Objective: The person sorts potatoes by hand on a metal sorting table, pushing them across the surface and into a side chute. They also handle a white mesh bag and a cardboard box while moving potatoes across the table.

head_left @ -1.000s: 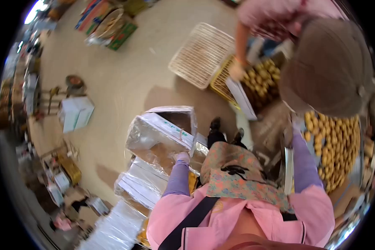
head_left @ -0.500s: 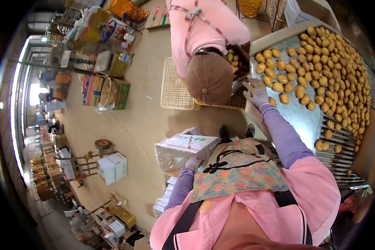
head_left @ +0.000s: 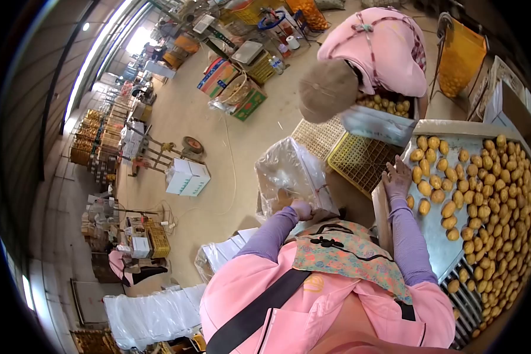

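My left hand [head_left: 301, 209], in a glove with a purple sleeve, is closed on the near side of a white box [head_left: 329, 197] lined with clear plastic. The box tilts in front of my apron, and the liner partly hides my fingers. My right hand [head_left: 399, 177], gloved too, rests with fingers apart on the left rim of a metal sorting table [head_left: 433, 227]. Close to it lie loose potatoes [head_left: 425, 188], with a dense heap farther right. It holds nothing.
A co-worker in pink [head_left: 371, 44] bends over a box of potatoes [head_left: 380, 124] beside a yellow crate [head_left: 360, 159]. A pale crate [head_left: 315, 138] adjoins it. Wrapped white boxes [head_left: 153, 312] stand at lower left; a hand cart [head_left: 165, 156] is beyond.
My view has turned left. The box at my left hand has tilted, showing its plastic-lined side. The co-worker's potato box has come into fuller view beside the yellow crate. My right hand stays at the rim.
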`<state>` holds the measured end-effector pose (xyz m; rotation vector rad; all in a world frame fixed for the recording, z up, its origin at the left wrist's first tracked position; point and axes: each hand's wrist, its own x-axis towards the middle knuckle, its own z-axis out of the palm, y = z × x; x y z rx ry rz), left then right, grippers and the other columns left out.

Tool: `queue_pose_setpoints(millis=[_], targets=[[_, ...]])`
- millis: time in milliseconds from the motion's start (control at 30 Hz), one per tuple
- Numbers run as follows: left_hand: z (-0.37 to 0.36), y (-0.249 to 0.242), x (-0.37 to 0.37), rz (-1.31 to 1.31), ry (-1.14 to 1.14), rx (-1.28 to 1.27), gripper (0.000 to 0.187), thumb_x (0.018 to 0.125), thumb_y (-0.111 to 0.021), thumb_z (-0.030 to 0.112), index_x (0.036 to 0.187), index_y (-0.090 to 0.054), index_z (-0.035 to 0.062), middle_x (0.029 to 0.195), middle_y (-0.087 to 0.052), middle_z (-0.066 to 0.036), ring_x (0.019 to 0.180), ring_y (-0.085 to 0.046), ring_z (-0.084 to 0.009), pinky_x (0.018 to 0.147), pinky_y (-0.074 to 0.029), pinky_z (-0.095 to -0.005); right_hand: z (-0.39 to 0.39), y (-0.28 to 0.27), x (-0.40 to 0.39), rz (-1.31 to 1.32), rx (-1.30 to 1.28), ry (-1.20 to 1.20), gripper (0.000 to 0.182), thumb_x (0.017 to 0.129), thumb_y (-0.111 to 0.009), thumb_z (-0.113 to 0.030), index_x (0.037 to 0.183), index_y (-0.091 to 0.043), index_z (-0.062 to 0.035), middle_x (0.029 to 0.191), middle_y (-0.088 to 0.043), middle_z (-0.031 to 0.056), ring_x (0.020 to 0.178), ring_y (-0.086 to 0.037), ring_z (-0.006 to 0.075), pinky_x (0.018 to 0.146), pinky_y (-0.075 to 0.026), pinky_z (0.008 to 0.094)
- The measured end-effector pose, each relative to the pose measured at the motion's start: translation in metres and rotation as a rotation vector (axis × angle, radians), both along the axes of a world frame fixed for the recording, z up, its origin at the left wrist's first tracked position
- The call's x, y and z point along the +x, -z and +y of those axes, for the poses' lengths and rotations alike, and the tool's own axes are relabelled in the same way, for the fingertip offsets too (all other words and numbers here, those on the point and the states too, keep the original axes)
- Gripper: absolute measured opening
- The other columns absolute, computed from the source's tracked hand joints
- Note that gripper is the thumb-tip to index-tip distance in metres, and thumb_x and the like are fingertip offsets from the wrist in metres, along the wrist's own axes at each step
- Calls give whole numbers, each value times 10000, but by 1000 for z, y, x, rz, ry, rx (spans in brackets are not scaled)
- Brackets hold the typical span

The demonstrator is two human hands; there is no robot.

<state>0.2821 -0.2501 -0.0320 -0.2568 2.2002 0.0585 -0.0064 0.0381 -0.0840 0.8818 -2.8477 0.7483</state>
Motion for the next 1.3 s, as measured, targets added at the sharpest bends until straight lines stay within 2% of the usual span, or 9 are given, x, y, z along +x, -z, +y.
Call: queue_pose_setpoints(millis=[200, 300, 400, 500, 633, 700, 767, 1033, 1300], targets=[[24, 0, -74, 116, 148, 55, 435, 868, -627, 483, 974, -798, 97, 967, -772, -169, 933, -735, -379, 855, -567, -503, -2, 27, -6, -6, 6, 36, 408, 887, -632, -400, 1216, -767, -199, 1559, -531, 78, 1385, -518, 280, 1199, -344, 482], [55, 11, -104, 146, 273, 114, 362, 855, -621, 400, 963, -803, 107, 950, -774, -161, 929, -743, -365, 834, -560, -514, 0, 10, 1, 45, -159, 20, 340, 849, -691, -333, 1142, -769, -180, 1502, -580, 84, 1354, -546, 280, 1180, -368, 476], [81, 38, -124, 175, 499, 170, 296, 842, -633, 342, 957, -812, 136, 954, -783, -132, 935, -753, -334, 828, -545, -509, 2, 11, 1, 71, -243, 19, 331, 841, -697, -319, 1132, -758, -174, 1467, -602, 93, 1341, -555, 268, 1181, -366, 483], [97, 44, -163, -29, 778, 167, 238, 894, -633, 230, 1007, -822, 143, 1036, -797, -100, 998, -761, -286, 857, -557, -466, 8, -7, 1, -15, -229, -7, 348, 844, -693, -300, 1158, -745, -160, 1429, -628, 91, 1315, -569, 260, 1178, -371, 469], [103, 105, -209, 27, 927, 259, 238, 889, -642, 232, 1017, -825, 152, 1042, -799, -99, 995, -763, -269, 823, -551, -439, 7, -13, 1, -35, -105, 79, 357, 854, -685, -282, 1181, -739, -148, 1413, -642, 83, 1311, -577, 251, 1188, -366, 460], [111, 156, -214, -9, 982, 290, 244, 889, -643, 233, 1035, -823, 156, 1053, -797, -103, 997, -762, -263, 820, -550, -426, 7, -11, 3, -51, -165, 57, 365, 872, -672, -282, 1206, -733, -147, 1428, -634, 84, 1349, -559, 241, 1208, -351, 457], [112, 247, -185, 394, 989, 595, 257, 903, -637, 253, 1059, -814, 153, 1090, -791, -114, 1005, -760, -263, 821, -549, -396, 8, -16, 4, -48, -135, 84, 370, 884, -672, -272, 1230, -724, -153, 1442, -625, 85, 1347, -562, 250, 1200, -363, 470], [144, 219, -179, 138, 820, 850, 269, 899, -647, 284, 1068, -804, 146, 1090, -789, -117, 1009, -754, -283, 842, -552, -399, 6, -23, 9, -50, -83, 129, 357, 903, -689, -261, 1247, -720, -172, 1448, -623, 62, 1332, -575, 250, 1189, -392, 466], [146, 207, -208, 30, 817, 852, 287, 895, -657, 314, 1077, -794, 139, 1089, -786, -121, 1012, -748, -304, 862, -555, -402, 9, -19, 18, 6, -158, 236, 366, 849, -703, -238, 1211, -735, -197, 1366, -661, 52, 1279, -608, 272, 1129, -463, 455]])
